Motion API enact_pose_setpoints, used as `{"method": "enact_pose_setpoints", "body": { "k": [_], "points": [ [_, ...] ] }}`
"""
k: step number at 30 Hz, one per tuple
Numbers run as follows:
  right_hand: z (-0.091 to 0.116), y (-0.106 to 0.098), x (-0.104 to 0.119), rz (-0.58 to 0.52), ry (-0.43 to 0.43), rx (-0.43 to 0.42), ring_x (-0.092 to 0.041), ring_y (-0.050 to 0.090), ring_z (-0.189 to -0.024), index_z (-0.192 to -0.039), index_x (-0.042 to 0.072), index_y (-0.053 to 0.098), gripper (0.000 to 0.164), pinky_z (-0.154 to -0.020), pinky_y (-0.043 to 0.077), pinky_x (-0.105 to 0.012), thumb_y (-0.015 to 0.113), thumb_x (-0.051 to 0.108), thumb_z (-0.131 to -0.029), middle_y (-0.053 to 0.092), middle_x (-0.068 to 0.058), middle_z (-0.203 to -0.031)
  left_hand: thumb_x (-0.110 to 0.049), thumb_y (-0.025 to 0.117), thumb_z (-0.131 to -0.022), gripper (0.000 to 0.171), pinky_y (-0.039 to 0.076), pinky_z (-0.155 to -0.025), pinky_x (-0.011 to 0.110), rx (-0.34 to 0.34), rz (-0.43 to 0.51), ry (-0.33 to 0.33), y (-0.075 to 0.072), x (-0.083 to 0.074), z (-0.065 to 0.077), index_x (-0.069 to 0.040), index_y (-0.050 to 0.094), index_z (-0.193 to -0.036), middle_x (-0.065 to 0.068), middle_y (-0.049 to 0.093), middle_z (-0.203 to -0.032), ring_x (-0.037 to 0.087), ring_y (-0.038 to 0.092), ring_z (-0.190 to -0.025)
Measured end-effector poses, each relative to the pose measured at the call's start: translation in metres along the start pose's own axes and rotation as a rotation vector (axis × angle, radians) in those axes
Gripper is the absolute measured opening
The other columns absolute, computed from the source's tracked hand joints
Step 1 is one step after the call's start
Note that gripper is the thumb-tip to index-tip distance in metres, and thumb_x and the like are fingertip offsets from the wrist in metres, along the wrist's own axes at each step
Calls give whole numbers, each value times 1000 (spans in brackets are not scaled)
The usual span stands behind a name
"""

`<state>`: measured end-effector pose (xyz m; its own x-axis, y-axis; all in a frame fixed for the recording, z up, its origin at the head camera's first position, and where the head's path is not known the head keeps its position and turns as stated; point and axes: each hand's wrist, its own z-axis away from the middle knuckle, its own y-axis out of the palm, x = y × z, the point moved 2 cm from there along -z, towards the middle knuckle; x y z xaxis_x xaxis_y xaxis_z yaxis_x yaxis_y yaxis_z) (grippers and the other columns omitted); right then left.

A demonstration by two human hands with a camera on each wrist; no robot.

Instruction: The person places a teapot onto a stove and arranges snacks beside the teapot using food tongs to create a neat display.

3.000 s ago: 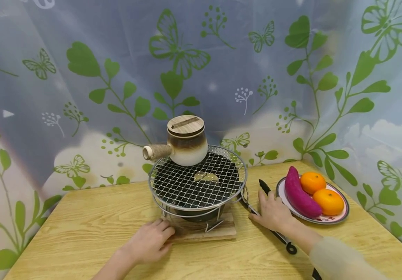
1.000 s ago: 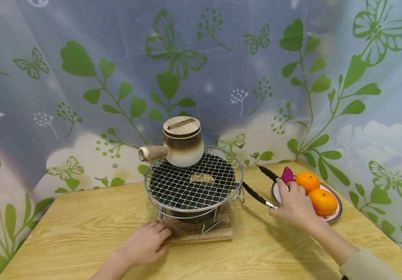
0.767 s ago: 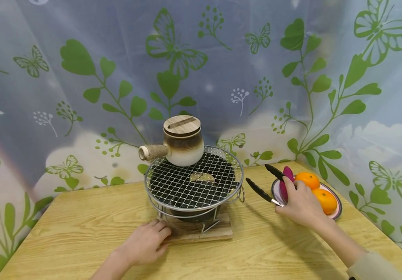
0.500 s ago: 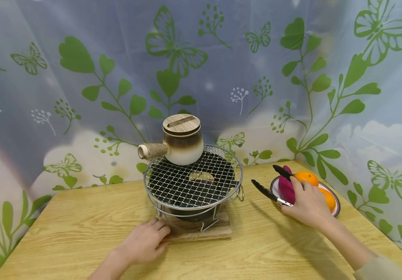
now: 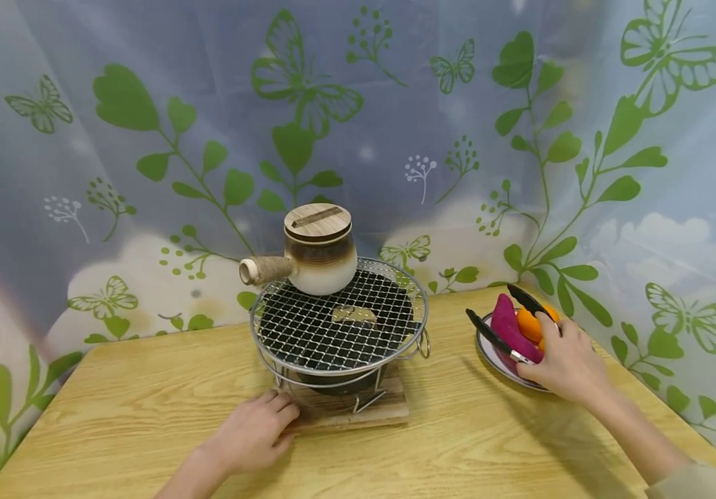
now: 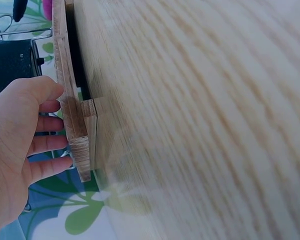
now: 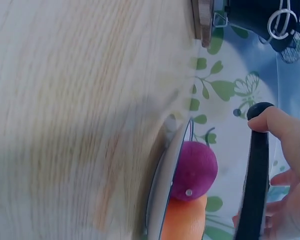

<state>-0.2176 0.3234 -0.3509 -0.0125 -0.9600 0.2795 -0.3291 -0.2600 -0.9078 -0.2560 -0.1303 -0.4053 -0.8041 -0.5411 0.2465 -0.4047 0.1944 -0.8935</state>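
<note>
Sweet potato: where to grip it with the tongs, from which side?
Likely the thick middle of the sweet potato, from above, tongs across its width: it lies lengthwise on the plate, tapering at the far end. Oranges crowd its right, so ease in carefully there; its left faces the rim.

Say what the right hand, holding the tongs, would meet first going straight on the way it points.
Probably the purple sweet potato, seen between the arms of the tongs; height is unclear, so the right hand might pass over it.

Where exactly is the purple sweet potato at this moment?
In the head view, the purple sweet potato lies at right on the plate, left of the oranges, under the tongs in the right hand.
</note>
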Motion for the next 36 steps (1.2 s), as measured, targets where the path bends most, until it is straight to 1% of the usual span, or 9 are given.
{"method": "enact_pose_setpoints", "body": {
  "k": [3, 6, 10, 14, 17, 22, 26, 31, 36],
  "points": [
    [0, -3, -7, -8, 15, 21, -57, 34, -101, -135, -9, 28, 89, -68, 39, -62, 71, 34, -70, 34, -41, -117, -26, 67, -76, 24, 51, -74, 34, 16, 2, -9, 0, 1, 0, -9, 63, -93, 3, 60, -93, 21, 57, -87],
    [0, -8, -15, -4, 43, 52, -57, 33, -101, -137, -10, 25, 92, -66, 40, -62, 70, 37, -72, 32, -42, -118, -26, 66, -77, 23, 51, -76, 34, 24, 6, -9, 0, 1, -1, -10, 63, -93, 2, 59, -93, 20, 56, -87],
    [-2, -15, -26, -1, 95, 109, -58, 32, -100, -140, -10, 20, 96, -59, 41, -61, 68, 41, -74, 28, -43, -122, -25, 67, -76, 23, 50, -75, 34, 9, 11, 4, 0, 1, -2, -10, 62, -92, 2, 58, -91, 20, 55, -85],
    [-2, -17, -37, -2, 119, 137, -58, 30, -100, -139, -11, 18, 97, -60, 39, -60, 68, 41, -74, 26, -44, -123, -25, 68, -75, 24, 51, -74, 34, -2, 7, 11, 0, 1, -2, -10, 62, -92, 2, 59, -91, 20, 56, -85],
    [0, -18, -44, -6, 138, 158, -59, 30, -100, -140, -11, 17, 98, -58, 39, -57, 67, 42, -74, 25, -45, -122, -26, 67, -76, 24, 51, -74, 34, 3, 6, 9, 1, 1, -1, -10, 63, -93, 2, 59, -92, 20, 56, -85],
    [3, -24, -56, 16, 180, 204, -61, 33, -96, -138, -13, 18, 103, -53, 40, -54, 67, 50, -73, 26, -46, -118, -26, 67, -76, 24, 51, -74, 34, 13, 9, 3, 0, 1, -1, -10, 63, -93, 3, 59, -93, 21, 56, -86],
    [6, -31, -64, 49, 204, 258, -61, 39, -91, -136, -15, 18, 108, -53, 40, -55, 66, 57, -73, 28, -48, -114, -25, 67, -77, 24, 51, -74, 34, 25, 6, 5, -1, 0, -1, -9, 63, -94, 3, 59, -93, 21, 56, -86],
    [7, -36, -72, 76, 205, 319, -56, 46, -82, -132, -18, 21, 110, -53, 42, -54, 65, 62, -72, 32, -48, -109, -26, 67, -76, 24, 51, -74, 34, 10, 1, 9, 1, 1, 0, -10, 63, -93, 3, 59, -92, 21, 55, -85],
    [9, -35, -77, 101, 211, 373, -53, 49, -78, -132, -19, 20, 111, -54, 43, -53, 64, 63, -71, 29, -51, -111, -27, 67, -76, 25, 51, -73, 34, 9, 4, 4, 2, 1, -1, -10, 63, -94, 3, 59, -93, 20, 55, -85]
  ]
}}
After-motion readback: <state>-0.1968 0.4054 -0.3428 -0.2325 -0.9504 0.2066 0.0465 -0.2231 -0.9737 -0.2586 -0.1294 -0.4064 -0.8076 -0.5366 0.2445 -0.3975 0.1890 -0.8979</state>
